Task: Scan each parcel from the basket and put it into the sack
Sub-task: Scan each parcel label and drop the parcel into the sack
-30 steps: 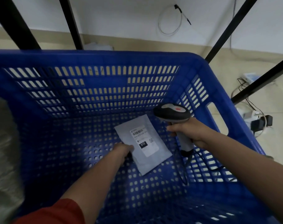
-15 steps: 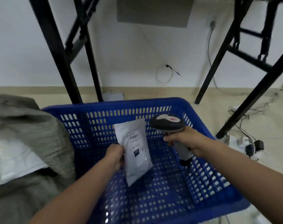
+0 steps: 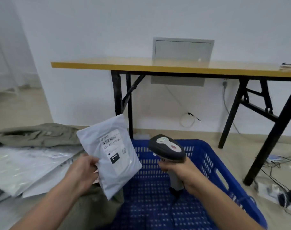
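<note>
Pinches in the left grip point(image 3: 82, 173) the flat grey plastic mailer parcel point(image 3: 123, 173), aloft over the blue perforated plastic basket point(image 3: 212, 156) at its left rim. Clasps in the right grip point(image 3: 179, 170) the dark handheld barcode scanner point(image 3: 166, 149). Best to square the white label point(image 3: 114, 146) to the scanner nose and steady it before turning to the olive fabric sack point(image 3: 33, 135).

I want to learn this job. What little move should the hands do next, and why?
Probably tilt the barcode scanner in the right hand toward the label on the grey parcel and scan: the left hand holds it label-up right beside the scanner, not yet in the sack.
</note>
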